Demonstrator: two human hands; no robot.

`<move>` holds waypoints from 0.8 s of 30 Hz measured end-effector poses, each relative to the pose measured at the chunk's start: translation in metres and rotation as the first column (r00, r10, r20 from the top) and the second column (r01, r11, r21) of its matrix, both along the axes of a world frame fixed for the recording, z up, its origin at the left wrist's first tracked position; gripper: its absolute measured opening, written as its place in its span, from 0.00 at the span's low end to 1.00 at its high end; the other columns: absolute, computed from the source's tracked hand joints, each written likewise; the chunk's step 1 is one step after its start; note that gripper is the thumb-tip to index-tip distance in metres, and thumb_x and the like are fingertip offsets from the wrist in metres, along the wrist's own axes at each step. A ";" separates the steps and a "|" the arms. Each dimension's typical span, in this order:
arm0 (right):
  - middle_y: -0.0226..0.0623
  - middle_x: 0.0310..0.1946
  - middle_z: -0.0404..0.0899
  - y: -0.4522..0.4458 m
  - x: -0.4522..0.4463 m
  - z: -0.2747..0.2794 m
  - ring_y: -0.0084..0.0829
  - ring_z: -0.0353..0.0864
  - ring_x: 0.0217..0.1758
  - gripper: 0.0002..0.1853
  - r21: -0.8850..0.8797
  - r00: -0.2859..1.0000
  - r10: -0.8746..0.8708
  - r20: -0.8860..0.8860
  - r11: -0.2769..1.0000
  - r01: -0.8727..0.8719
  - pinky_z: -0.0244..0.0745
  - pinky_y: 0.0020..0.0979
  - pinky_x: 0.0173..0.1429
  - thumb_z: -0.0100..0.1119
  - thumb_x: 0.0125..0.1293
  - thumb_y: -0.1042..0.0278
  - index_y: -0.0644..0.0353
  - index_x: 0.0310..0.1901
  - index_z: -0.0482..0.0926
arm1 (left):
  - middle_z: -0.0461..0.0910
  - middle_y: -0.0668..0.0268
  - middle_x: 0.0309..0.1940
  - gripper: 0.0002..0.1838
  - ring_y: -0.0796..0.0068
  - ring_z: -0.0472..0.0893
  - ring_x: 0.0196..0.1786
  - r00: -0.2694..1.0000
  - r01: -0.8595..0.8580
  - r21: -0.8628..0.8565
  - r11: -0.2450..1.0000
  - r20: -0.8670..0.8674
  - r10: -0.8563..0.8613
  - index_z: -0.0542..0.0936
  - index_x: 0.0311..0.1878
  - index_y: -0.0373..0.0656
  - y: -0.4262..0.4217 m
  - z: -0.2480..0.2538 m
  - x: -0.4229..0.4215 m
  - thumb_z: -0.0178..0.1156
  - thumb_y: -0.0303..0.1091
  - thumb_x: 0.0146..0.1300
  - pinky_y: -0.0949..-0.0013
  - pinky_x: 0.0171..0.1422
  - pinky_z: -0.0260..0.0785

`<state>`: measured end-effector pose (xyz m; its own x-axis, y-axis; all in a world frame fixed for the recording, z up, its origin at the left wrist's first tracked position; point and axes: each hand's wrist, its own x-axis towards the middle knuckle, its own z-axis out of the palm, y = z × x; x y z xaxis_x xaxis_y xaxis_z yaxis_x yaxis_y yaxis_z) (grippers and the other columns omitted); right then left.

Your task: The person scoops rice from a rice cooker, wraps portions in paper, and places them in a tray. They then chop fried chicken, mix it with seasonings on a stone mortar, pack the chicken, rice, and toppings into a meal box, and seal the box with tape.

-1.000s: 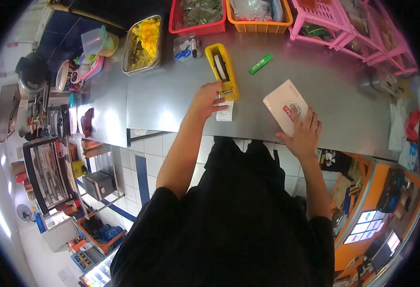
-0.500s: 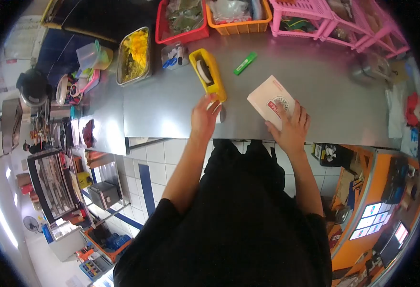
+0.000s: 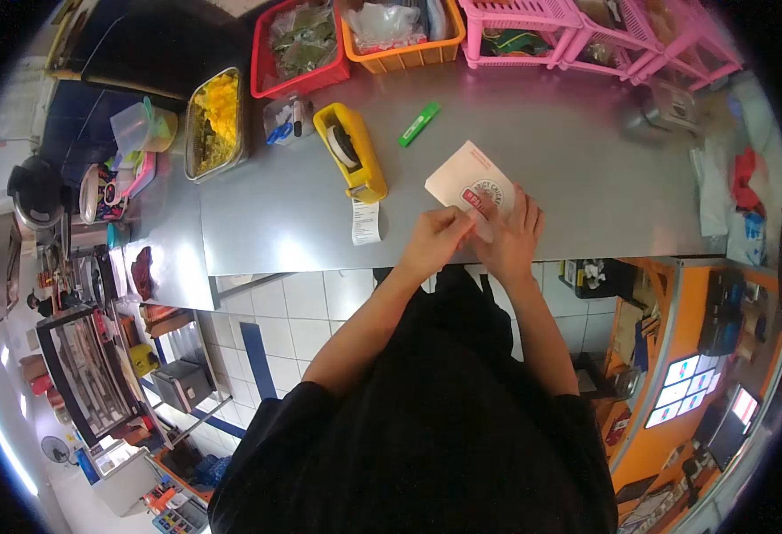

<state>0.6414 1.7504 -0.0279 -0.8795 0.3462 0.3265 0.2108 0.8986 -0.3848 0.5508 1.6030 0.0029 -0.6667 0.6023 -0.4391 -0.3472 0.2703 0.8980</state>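
A pale paper bag [image 3: 459,171] with a red and dark printed logo lies tilted on the steel counter. My right hand [image 3: 513,238] grips its lower right part, fingers over the printed face. Close beside it, my left hand [image 3: 435,242] is pinched at the bag's lower edge, on what looks like a small piece of tape, mostly hidden by the fingers. To the left stands a yellow tape dispenser [image 3: 362,165] with a white-cored roll. A printed paper slip [image 3: 366,224] sticks out from under its near end. Behind the bag is a green highlighter-like object [image 3: 419,124].
Along the back stand a red basket [image 3: 300,87], an orange basket [image 3: 404,59] and pink racks [image 3: 520,60]. At the left are a metal tray of yellow food [image 3: 193,147] and a clear container [image 3: 290,111] with pens. The counter's front edge [image 3: 320,271] runs before me.
My left hand has moved from the tape dispenser's near end to the bag, beside my right hand. The paper slip by the dispenser now shows fully. The view has shifted slightly.
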 end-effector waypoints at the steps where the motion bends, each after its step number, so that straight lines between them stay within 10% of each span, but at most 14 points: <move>1: 0.54 0.69 0.65 0.001 0.000 -0.002 0.57 0.65 0.69 0.37 0.000 1.000 0.007 -0.014 1.000 -0.007 0.58 0.58 0.72 0.76 0.49 0.51 0.38 0.65 0.80 | 0.82 0.65 0.28 0.24 0.76 0.78 0.32 1.000 0.007 0.006 1.000 0.000 -0.007 0.85 0.37 0.32 0.001 -0.012 -0.003 0.61 0.49 0.74 0.69 0.39 0.71; 7: 0.51 0.70 0.65 0.008 0.004 0.001 0.55 0.65 0.70 0.38 -0.024 0.998 0.057 -0.007 0.998 -0.057 0.58 0.56 0.71 0.75 0.50 0.48 0.37 0.66 0.79 | 0.80 0.59 0.23 0.25 0.68 0.81 0.30 0.936 0.149 -0.326 0.934 -0.258 -0.240 0.85 0.37 0.35 -0.011 -0.035 -0.016 0.63 0.53 0.72 0.64 0.38 0.73; 10: 0.50 0.71 0.65 0.008 0.000 0.007 0.53 0.64 0.71 0.38 -0.066 0.993 0.118 0.009 0.991 -0.117 0.58 0.56 0.72 0.75 0.50 0.47 0.36 0.67 0.79 | 0.85 0.57 0.32 0.20 0.51 0.85 0.36 0.560 0.025 -0.347 0.938 -0.772 -0.301 0.87 0.38 0.46 -0.022 -0.079 -0.024 0.67 0.55 0.64 0.56 0.38 0.77; 18: 0.52 0.73 0.62 -0.011 0.000 0.010 0.56 0.64 0.71 0.39 0.059 0.997 0.028 0.076 0.998 -0.032 0.58 0.56 0.73 0.72 0.55 0.39 0.37 0.70 0.76 | 0.84 0.62 0.34 0.11 0.57 0.86 0.41 0.438 -0.153 -0.376 0.914 -0.855 -0.278 0.83 0.35 0.46 -0.043 -0.076 -0.009 0.70 0.43 0.62 0.55 0.42 0.79; 22: 0.54 0.72 0.62 -0.039 0.004 0.018 0.57 0.65 0.71 0.33 0.091 0.959 -0.126 0.255 0.990 0.106 0.59 0.54 0.73 0.64 0.66 0.40 0.38 0.71 0.75 | 0.82 0.50 0.43 0.22 0.47 0.82 0.49 0.439 -0.717 -0.247 0.652 -0.886 0.147 0.77 0.52 0.36 -0.095 -0.026 -0.011 0.70 0.40 0.62 0.55 0.56 0.75; 24: 0.54 0.70 0.63 -0.050 0.002 0.026 0.57 0.66 0.70 0.31 0.045 0.934 -0.165 0.316 0.986 0.159 0.61 0.54 0.72 0.64 0.67 0.43 0.37 0.71 0.75 | 0.82 0.46 0.46 0.26 0.45 0.82 0.49 0.629 -0.764 -0.359 0.535 -0.600 0.495 0.74 0.58 0.35 -0.123 -0.085 -0.023 0.69 0.42 0.63 0.45 0.56 0.72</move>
